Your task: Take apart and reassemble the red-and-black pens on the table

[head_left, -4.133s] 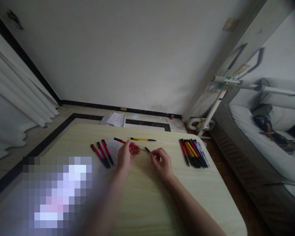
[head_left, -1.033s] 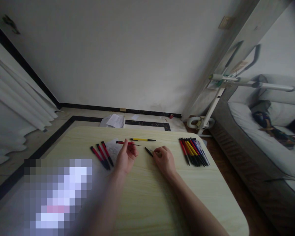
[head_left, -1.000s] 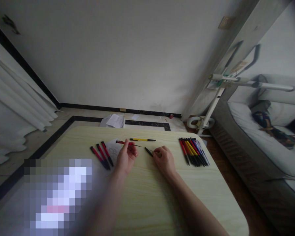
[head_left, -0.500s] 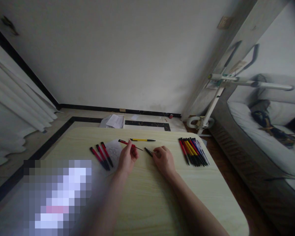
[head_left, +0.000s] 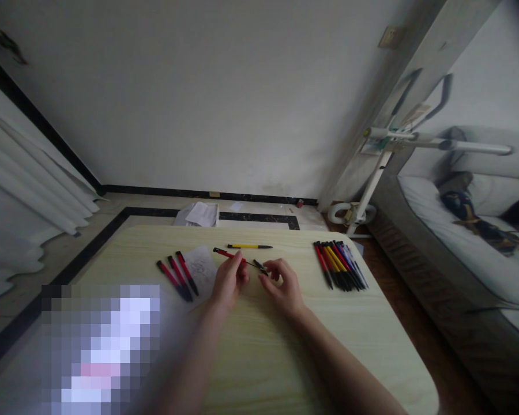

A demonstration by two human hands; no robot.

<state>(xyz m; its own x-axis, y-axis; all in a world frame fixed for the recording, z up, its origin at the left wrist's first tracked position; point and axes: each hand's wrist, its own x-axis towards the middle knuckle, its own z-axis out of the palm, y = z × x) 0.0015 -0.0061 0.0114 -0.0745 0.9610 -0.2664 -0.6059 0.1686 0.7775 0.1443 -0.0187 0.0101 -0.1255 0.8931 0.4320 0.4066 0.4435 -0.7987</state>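
My left hand (head_left: 229, 280) pinches a red pen barrel (head_left: 224, 253) with a thin dark refill sticking out of its right end. My right hand (head_left: 284, 283) pinches a small black pen tip piece (head_left: 260, 266) right at the end of that refill. Both hands hover just above the pale wooden table (head_left: 259, 357), near its far middle. A yellow and black pen (head_left: 248, 246) lies just beyond my hands. Three red and black pens (head_left: 177, 275) lie side by side to the left, next to a small sheet of paper (head_left: 202, 270).
A row of several pens (head_left: 339, 272), red, yellow, black and blue, lies at the table's right side. Papers (head_left: 201, 212) lie on the floor beyond the table. A white exercise machine (head_left: 387, 155) and a sofa (head_left: 471, 242) stand to the right.
My hands have drawn together: the red barrel tilted down to the right and my right hand lifted the black tip piece up to the refill's end. Before, they were apart.
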